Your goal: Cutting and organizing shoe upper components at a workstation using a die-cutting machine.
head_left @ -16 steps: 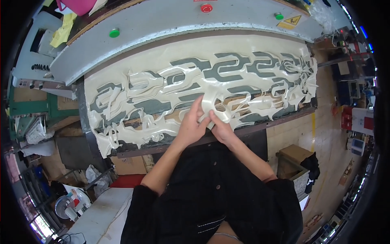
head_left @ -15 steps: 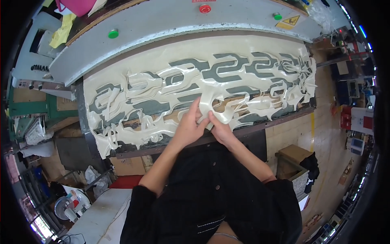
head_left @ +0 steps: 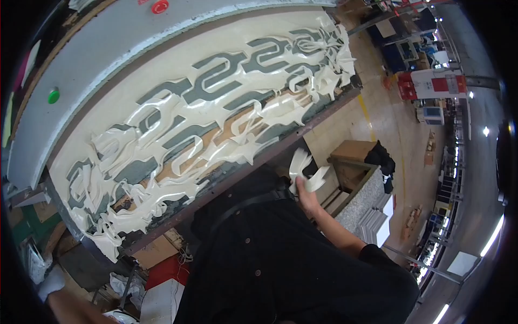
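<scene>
My right hand (head_left: 308, 198) is closed round a small bunch of U-shaped cream cut pieces (head_left: 300, 164). It holds them off the table's front edge, above the box-like stand. At the lower left, my left hand (head_left: 52, 283) is far from the table and smeared by motion; its fingers cannot be made out. On the table lies a glossy, cream, leather-like sheet (head_left: 127, 83) full of U-shaped cut-outs. Grey-green surface shows through the openings, and curled strips of the sheet bunch up along the near edge and right end.
Behind the sheet runs a grey machine beam (head_left: 102, 46) with a green button (head_left: 53, 95) and a red button (head_left: 160, 6). An open-topped stand (head_left: 353, 178) with a cardboard box (head_left: 353, 149) stands to the right, beside stacked white sheets (head_left: 384, 221).
My hands have parted. The right has carried the cream pieces off the table to the right; the left has swung to the lower left. The whole view has turned.
</scene>
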A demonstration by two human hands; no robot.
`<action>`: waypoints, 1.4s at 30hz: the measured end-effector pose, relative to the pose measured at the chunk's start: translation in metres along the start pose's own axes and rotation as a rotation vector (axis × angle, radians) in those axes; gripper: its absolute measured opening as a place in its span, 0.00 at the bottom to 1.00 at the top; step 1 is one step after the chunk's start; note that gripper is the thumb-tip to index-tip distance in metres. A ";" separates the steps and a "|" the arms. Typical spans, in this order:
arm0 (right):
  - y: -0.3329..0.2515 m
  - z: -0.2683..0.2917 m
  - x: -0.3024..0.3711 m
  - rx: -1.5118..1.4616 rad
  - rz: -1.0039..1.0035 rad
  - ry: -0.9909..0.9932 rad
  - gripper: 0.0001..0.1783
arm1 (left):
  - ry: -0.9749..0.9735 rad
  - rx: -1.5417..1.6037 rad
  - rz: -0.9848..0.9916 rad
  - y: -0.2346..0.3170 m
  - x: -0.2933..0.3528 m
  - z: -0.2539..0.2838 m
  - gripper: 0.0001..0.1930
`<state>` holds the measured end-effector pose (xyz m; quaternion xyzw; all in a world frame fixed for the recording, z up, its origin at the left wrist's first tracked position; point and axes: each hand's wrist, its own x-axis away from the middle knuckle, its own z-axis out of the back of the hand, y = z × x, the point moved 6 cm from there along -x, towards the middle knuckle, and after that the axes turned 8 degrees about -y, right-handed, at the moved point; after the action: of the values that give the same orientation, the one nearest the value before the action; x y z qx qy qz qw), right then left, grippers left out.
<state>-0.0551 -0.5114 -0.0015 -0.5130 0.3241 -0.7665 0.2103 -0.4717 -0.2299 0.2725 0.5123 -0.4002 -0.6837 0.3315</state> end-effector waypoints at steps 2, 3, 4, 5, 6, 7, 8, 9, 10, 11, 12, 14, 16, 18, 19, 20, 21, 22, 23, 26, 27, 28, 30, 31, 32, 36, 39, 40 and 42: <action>0.028 -0.001 0.024 0.037 -0.047 -0.010 0.28 | -0.021 0.111 -0.017 -0.010 -0.001 -0.007 0.21; 0.029 -0.001 0.032 0.011 0.022 0.008 0.28 | -0.037 0.163 -0.028 -0.015 -0.004 -0.009 0.20; 0.008 -0.005 0.044 -0.012 0.092 0.016 0.28 | -0.046 0.207 -0.034 -0.019 -0.006 -0.011 0.20; 0.000 0.000 0.052 -0.023 0.082 0.027 0.28 | -0.057 0.256 -0.041 -0.020 -0.009 -0.015 0.20; -0.002 0.005 0.058 0.003 -0.011 -0.026 0.28 | -0.068 0.306 -0.049 -0.022 -0.013 -0.019 0.20; -0.002 0.009 0.062 0.024 -0.099 -0.073 0.28 | -0.084 0.359 -0.062 -0.024 -0.020 -0.025 0.20; -0.005 0.017 0.064 0.005 -0.103 -0.057 0.28 | -0.101 0.412 -0.074 -0.026 -0.027 -0.029 0.19; -0.001 0.017 0.066 0.025 -0.229 -0.201 0.27 | -0.115 0.464 -0.085 -0.028 -0.033 -0.033 0.19; 0.001 0.017 0.073 0.049 -0.357 -0.350 0.27 | -0.124 0.517 -0.091 -0.030 -0.037 -0.038 0.19; -0.015 0.019 0.081 0.136 -0.414 -0.412 0.28 | -0.130 0.567 -0.096 -0.031 -0.040 -0.041 0.19; 0.004 0.023 0.085 0.127 -0.417 -0.406 0.28 | -0.133 0.615 -0.101 -0.032 -0.042 -0.043 0.19; 0.043 0.023 0.092 0.031 -0.479 -0.469 0.30 | -0.134 0.712 -0.125 -0.036 -0.049 -0.046 0.18; 0.043 0.027 0.093 -0.003 -0.497 -0.467 0.32 | -0.126 0.791 -0.146 -0.039 -0.055 -0.040 0.18; 0.059 0.039 0.099 -0.164 -0.509 -0.451 0.30 | -0.117 0.869 -0.169 -0.039 -0.061 -0.031 0.18; 0.086 0.041 0.110 -0.312 -0.625 -0.498 0.29 | -0.113 0.911 -0.183 -0.038 -0.066 -0.026 0.18; 0.063 0.036 0.117 -0.414 -0.680 -0.523 0.26 | -0.100 0.933 -0.199 -0.034 -0.067 -0.017 0.18; 0.047 0.029 0.121 -0.498 -0.712 -0.566 0.24 | -0.086 0.952 -0.218 -0.030 -0.068 -0.007 0.18; 0.037 0.024 0.124 -0.579 -0.741 -0.603 0.22 | -0.073 0.976 -0.243 -0.024 -0.071 0.001 0.17; 0.044 0.026 0.122 -0.561 -0.763 -0.586 0.22 | -0.064 0.997 -0.271 -0.018 -0.074 0.012 0.17; 0.049 0.036 0.099 -0.483 -0.491 -0.528 0.17 | -0.046 1.025 -0.380 0.006 -0.084 0.056 0.17; 0.049 0.041 0.095 -0.433 -0.512 -0.585 0.16 | -0.043 1.035 -0.417 0.015 -0.088 0.073 0.17; 0.046 0.043 0.088 -0.382 -0.532 -0.636 0.15 | -0.044 1.049 -0.453 0.023 -0.090 0.086 0.17; 0.001 0.035 0.080 -0.198 -0.531 -0.736 0.16 | -0.037 1.077 -0.523 0.038 -0.086 0.108 0.17; -0.023 0.032 0.083 -0.098 -0.637 -0.710 0.16 | -0.030 1.098 -0.558 0.044 -0.083 0.116 0.17; -0.025 0.030 0.083 -0.150 -0.573 -0.683 0.16 | -0.024 1.126 -0.592 0.050 -0.081 0.122 0.17; -0.058 0.022 0.061 -0.187 -0.496 -0.724 0.17 | 0.009 1.213 -0.709 0.084 -0.088 0.131 0.17; -0.088 0.017 0.036 0.160 -0.298 -0.886 0.12 | 0.050 1.267 -0.740 0.118 -0.082 0.129 0.17; -0.099 0.017 0.026 0.331 -0.058 -0.873 0.12 | 0.053 1.303 -0.746 0.121 -0.072 0.132 0.17; -0.194 -0.019 0.038 0.132 -0.011 -0.874 0.14 | 0.064 1.312 -0.777 0.117 0.007 0.181 0.17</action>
<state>-0.0854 -0.3952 0.1565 -0.7762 0.1522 -0.4978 0.3557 -0.6429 -0.2517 0.4011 0.7279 -0.5057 -0.3581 -0.2938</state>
